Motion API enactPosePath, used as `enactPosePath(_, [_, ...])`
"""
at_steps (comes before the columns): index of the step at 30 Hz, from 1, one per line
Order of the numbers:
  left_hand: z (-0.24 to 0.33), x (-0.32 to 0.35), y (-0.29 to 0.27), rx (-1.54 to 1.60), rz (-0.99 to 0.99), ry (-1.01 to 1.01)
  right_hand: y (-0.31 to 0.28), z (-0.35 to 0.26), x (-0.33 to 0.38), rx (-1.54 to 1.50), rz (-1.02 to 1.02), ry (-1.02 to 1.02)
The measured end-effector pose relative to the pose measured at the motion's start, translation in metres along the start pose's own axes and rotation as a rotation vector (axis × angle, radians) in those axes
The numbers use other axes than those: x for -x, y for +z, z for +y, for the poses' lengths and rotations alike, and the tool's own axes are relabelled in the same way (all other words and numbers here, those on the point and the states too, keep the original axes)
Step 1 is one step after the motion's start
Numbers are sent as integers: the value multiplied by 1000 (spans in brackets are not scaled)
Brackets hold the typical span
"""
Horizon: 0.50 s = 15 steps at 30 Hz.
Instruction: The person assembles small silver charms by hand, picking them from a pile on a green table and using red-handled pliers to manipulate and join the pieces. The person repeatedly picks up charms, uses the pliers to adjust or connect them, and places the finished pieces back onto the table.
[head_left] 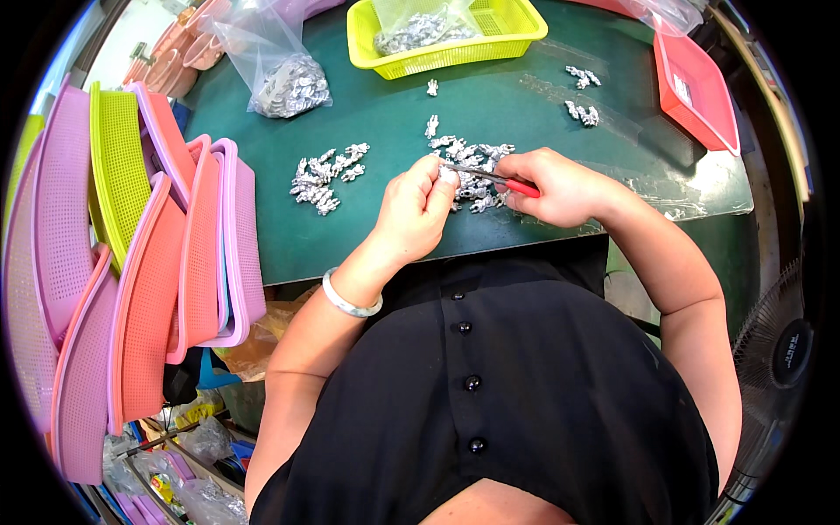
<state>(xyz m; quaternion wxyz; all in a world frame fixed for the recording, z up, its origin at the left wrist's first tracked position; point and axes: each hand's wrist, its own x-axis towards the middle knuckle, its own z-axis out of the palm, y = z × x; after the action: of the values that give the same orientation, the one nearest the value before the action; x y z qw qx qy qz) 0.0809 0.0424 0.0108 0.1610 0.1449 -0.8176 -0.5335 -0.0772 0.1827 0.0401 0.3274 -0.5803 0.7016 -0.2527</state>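
Pliers are gripped in the right hand's fingers, their long axis aimed leftward at the left hand's narrowed fingertips, whose contents cannot be told, with silvery pieces heaped just beyond on the desk.

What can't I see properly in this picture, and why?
In the head view:
What, if anything, the bare left hand pinches: its fingers hide it.
Most of the grip of the red-handled, dark metal tool: the bare right hand covers it.
The back of the yellow-green plastic basket: the top edge cuts it off.
Details on the small silver-coloured pieces: too tiny.
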Motion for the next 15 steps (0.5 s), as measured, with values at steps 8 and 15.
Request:
enactPosePath(8, [-3, -1, 0, 37, -15, -20, 0, 4, -1, -36, -1, -25])
enactPosePath(15, [-3, -3, 2, 38, -8, 21, 3, 0, 0, 23, 57, 12])
